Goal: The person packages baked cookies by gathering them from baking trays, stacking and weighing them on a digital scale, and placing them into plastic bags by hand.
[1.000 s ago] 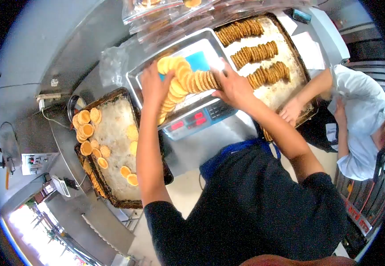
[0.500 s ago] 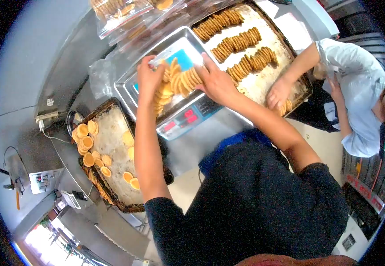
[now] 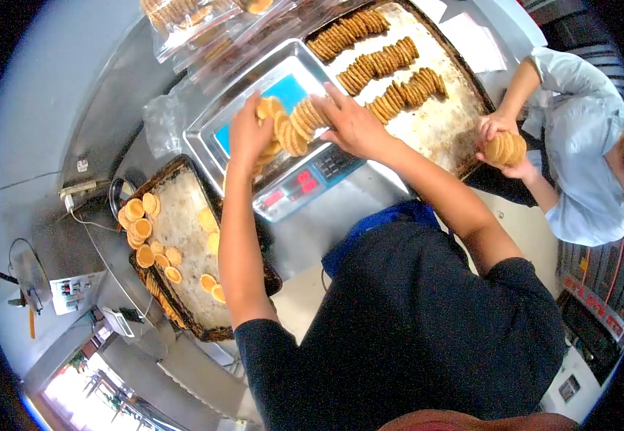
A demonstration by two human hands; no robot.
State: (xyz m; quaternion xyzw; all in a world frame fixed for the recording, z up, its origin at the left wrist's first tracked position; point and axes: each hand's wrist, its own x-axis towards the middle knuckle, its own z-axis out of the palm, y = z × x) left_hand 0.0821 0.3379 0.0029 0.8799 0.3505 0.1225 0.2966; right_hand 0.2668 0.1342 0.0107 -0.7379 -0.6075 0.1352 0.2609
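Between my hands is a loose row of round, thin golden cookies (image 3: pixel 294 133), over a metal tray (image 3: pixel 201 136) with a blue patch on its bottom. My left hand (image 3: pixel 249 133) is closed around the left end of the cookies; its fingertips are partly hidden. My right hand (image 3: pixel 355 128) presses its fingers and thumb against the right end of the row. Under the tray shows a digital scale (image 3: pixel 301 185) with red lit figures and a dark keypad. More cookies lie in the tray's near corner, partly behind my left wrist.
Right of the scale, a large baking tray (image 3: pixel 434 126) bears several rows of browner cookies (image 3: pixel 416 86). Another baking tray (image 3: pixel 190 215) at left has scattered cookies. Bagged cookies (image 3: pixel 183 18) lie at the back. A co-worker (image 3: pixel 585 129) at right holds a cookie stack (image 3: pixel 506 149).
My hands have shifted slightly with the cookies, baring more of the blue patch. The co-worker has lifted cookies off the baking tray and now holds them in both hands.
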